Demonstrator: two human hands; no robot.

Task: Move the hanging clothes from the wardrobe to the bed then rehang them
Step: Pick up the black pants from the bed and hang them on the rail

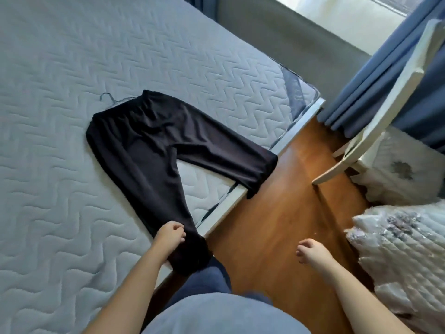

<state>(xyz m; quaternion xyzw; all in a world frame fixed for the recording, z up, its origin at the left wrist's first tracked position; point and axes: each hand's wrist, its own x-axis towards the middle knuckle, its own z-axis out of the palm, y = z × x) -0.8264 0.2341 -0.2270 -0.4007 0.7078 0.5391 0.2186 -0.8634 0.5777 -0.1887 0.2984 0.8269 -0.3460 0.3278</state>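
Note:
A pair of black trousers (pixel 154 145) lies spread on the grey quilted bed (pixel 60 92), both leg ends hanging over the bed's edge. A thin wire hanger (pixel 108 97) pokes out at the waistband. My left hand (pixel 169 233) rests on the nearer trouser leg close to its cuff, fingers curled; whether it pinches the cloth I cannot tell. My right hand (pixel 310 250) hovers over the wooden floor, holding nothing, fingers loosely curled and apart.
A wooden floor (pixel 277 213) runs between the bed and a white chair (pixel 375 121) at the right. Blue curtains (pixel 375 75) hang behind the chair. White quilted bedding (pixel 399 251) is piled at the lower right.

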